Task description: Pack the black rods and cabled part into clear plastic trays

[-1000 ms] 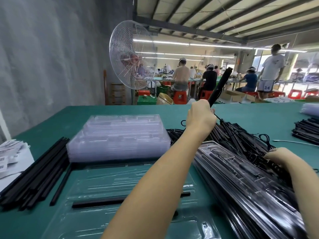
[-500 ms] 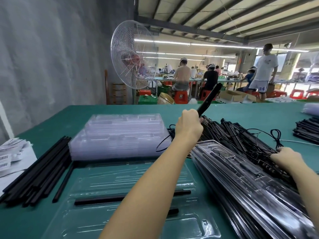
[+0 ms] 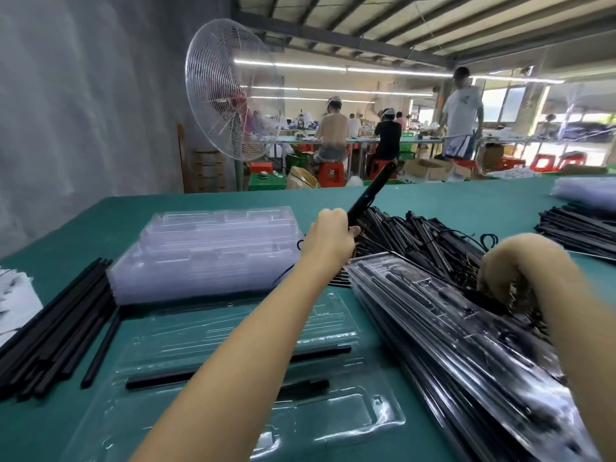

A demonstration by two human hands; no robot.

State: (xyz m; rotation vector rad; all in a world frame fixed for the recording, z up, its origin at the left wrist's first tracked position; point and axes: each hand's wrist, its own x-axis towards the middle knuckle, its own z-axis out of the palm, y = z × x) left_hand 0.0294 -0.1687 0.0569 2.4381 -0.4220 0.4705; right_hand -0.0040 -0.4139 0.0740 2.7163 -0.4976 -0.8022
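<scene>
Head camera looks down over a green surface in a workshop. The left hand reaches forward with its fingers wrapped tight round the lower end of a black cabled part, which slants up and away from the fist above the surface; a thin cable hangs below the hand. The right hand is bent at the wrist with its fingers pointing down into the pile of cabled parts. It is blurred, so I cannot tell whether it pinches anything.

Nearest the person lies an open clear tray. It holds a long black rod lying crosswise and, just nearer, a short black rod; the left forearm crosses over both.

Behind that tray sits a stack of empty clear trays. Left of it, a bundle of black rods lies loose on the surface, with paper sheets at the far left edge. On the right, a stack of filled trays leans against the pile of cabled parts. A second heap of black parts lies well apart at the far right.

Beyond the surface stands a large wire-caged fan, and people sit at long benches on red stools.
</scene>
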